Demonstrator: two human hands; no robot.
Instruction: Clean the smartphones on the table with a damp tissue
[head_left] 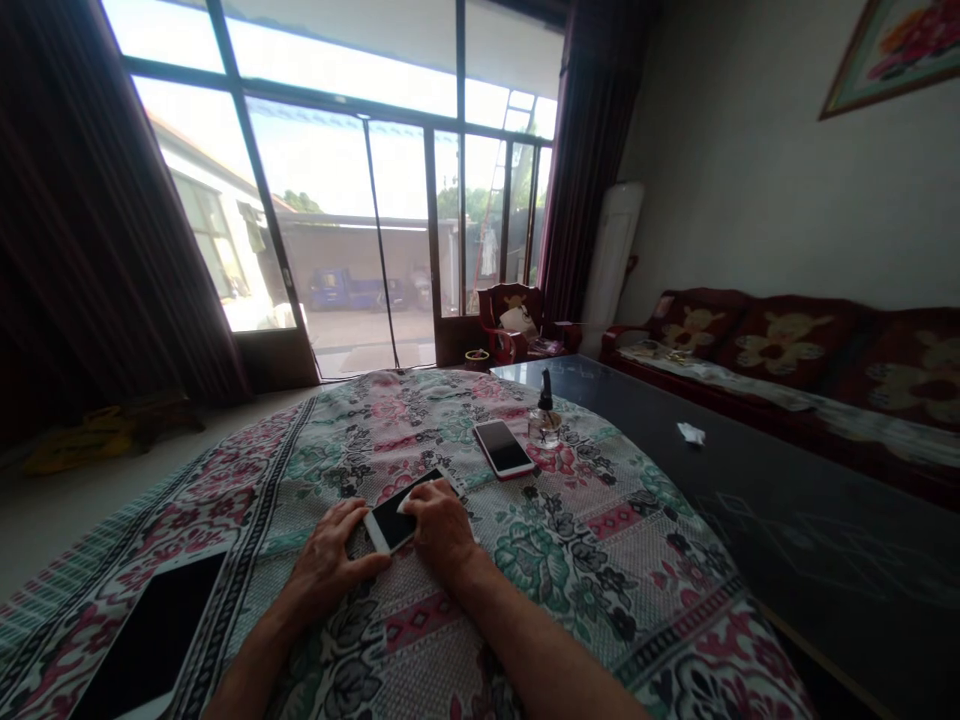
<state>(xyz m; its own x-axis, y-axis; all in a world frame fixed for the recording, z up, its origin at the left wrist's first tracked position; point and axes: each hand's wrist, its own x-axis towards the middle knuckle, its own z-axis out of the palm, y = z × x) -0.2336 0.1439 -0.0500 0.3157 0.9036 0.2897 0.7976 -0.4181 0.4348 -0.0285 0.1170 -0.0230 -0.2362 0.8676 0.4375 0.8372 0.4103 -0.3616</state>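
Observation:
A white smartphone (396,515) lies screen up on a floral quilted cloth (600,590), between my two hands. My left hand (326,560) steadies its lower end, fingertips against the phone's edge. My right hand (442,530) presses a small white wipe (409,500) onto the dark screen, covering the phone's upper end. Beyond them lies a rose-gold smartphone (502,448), screen up. A white-framed tablet (154,635) lies at the lower left of the cloth, near my left forearm. A small glass bottle with a black spray top (544,415) stands just past the rose-gold phone.
The cloth covers part of a dark glass-topped table (780,520), with a crumpled white tissue (691,433) on it. A red patterned sofa (780,345) runs along the right wall. A red chair (517,320) stands before the glass doors.

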